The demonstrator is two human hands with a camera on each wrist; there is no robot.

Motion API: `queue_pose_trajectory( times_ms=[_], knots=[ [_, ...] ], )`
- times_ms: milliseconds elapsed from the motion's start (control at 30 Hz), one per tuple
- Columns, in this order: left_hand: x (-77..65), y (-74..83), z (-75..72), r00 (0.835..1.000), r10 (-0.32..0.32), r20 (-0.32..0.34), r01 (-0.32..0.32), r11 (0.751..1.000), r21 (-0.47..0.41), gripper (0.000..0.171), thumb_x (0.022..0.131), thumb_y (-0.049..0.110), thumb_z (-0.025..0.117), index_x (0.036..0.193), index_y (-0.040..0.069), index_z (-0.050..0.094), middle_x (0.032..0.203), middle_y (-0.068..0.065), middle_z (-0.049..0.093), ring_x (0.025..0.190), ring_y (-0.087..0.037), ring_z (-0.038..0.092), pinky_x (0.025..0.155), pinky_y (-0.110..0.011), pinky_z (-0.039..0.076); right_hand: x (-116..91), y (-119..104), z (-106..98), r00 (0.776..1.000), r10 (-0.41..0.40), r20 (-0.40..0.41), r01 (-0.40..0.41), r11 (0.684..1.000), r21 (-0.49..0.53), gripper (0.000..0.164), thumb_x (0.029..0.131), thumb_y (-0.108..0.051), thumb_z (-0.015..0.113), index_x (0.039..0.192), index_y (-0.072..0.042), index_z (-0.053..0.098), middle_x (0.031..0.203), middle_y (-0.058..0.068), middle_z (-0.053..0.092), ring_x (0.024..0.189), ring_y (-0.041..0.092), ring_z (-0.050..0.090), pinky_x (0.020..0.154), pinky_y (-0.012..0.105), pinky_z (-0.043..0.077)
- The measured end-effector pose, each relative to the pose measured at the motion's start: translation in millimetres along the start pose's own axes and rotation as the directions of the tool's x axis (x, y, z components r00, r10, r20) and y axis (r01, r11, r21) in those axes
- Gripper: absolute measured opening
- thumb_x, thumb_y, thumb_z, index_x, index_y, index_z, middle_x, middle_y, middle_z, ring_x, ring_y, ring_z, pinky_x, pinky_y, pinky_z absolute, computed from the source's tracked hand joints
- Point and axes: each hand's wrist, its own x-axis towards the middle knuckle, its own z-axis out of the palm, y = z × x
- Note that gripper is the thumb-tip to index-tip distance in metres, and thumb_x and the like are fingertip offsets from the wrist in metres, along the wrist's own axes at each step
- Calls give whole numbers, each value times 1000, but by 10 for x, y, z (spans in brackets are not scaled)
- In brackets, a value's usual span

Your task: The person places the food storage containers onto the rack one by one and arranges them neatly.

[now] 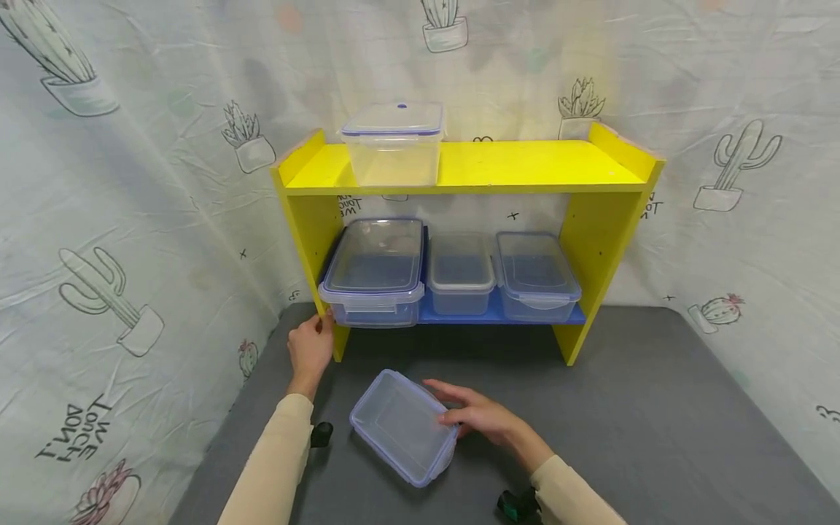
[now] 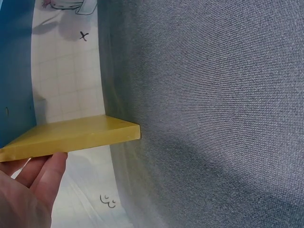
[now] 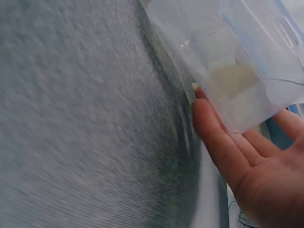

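My right hand (image 1: pixel 482 415) grips a clear plastic food container (image 1: pixel 403 430) by its right side, thumb over the lid's blue rim. The container is tilted above the grey table, its lid facing up toward the head camera. In the right wrist view, fingers (image 3: pixel 218 142) lie along its cloudy wall. At the yellow shelf (image 1: pixel 482 188), my left hand (image 1: pixel 310 348) touches the left side panel near its front edge. From the left wrist view, fingertips (image 2: pixel 59 159) rest against that panel's outer face; the thumb is hidden there.
A large lidded container (image 1: pixel 374 292), a narrow container (image 1: pixel 461 281) and another lidded container (image 1: pixel 541 281) stand side by side on the blue lower board (image 1: pixel 453 313). A deep container (image 1: pixel 394 149) stands on top at the left. Cactus-print sheeting (image 1: pixel 735 255) surrounds the table (image 1: pixel 656 408).
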Motion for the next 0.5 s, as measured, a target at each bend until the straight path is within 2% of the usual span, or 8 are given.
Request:
queue_pose_trajectory(
  times_ms=[100,233,400,500],
  knots=[
    [-7,-4,0,1000,6,12,-6,1000,-4,47,100,44,47,65,12,50,58,-5,44,53,-23,45,52,-32,31,-54,55,-4,999,-30,16,30,999,12,68,89,-14,62,151,-19,34,144,24,42,96,24,64,69,33,55],
    [2,-25,-13,1000,17,5,-17,1000,-3,50,100,46,45,64,11,49,56,-5,43,51,-23,44,52,-33,30,-115,114,2,999,-52,10,51,996,70,66,88,-13,62,150,-15,37,141,26,46,93,22,64,67,32,55],
    [14,-21,-26,1000,20,-8,-20,1000,5,50,100,46,44,64,12,48,56,-5,43,51,-23,44,52,-33,30,-165,169,4,996,-80,-47,85,991,102,61,91,-13,58,148,-11,39,132,29,51,84,14,65,64,30,55],
    [7,-12,-18,1000,21,13,-21,1000,11,50,100,46,43,65,12,48,57,-4,42,52,-23,43,52,-32,29,-219,196,1,992,-96,-81,105,987,119,60,92,-12,55,149,-10,36,136,30,49,82,12,65,64,29,55]
  ],
)
